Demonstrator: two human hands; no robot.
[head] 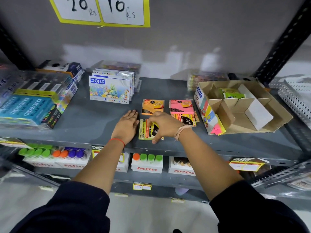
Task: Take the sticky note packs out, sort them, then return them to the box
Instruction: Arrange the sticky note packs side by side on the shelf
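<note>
A yellow sticky note pack (144, 130) lies near the front edge of the grey shelf (94, 118). My right hand (165, 123) rests over it, fingers curled on its top and thumb at its front edge. My left hand (127, 126) lies flat on the shelf just left of that pack, touching its side. Behind them sit an orange pack (152, 106) and a stack of pink packs (182, 111). The cardboard box (262, 121) stands open at the right with dividers; a green pack (231, 95) lies in a rear compartment.
Oil pastel boxes (110, 91) stand behind my left hand. Pencil boxes (32, 105) fill the shelf's left end. Pink flags (218, 129) stick out at the box's front corner. Bottles in white cartons (147, 163) sit on the lower shelf. A perforated metal upright (282, 46) rises at right.
</note>
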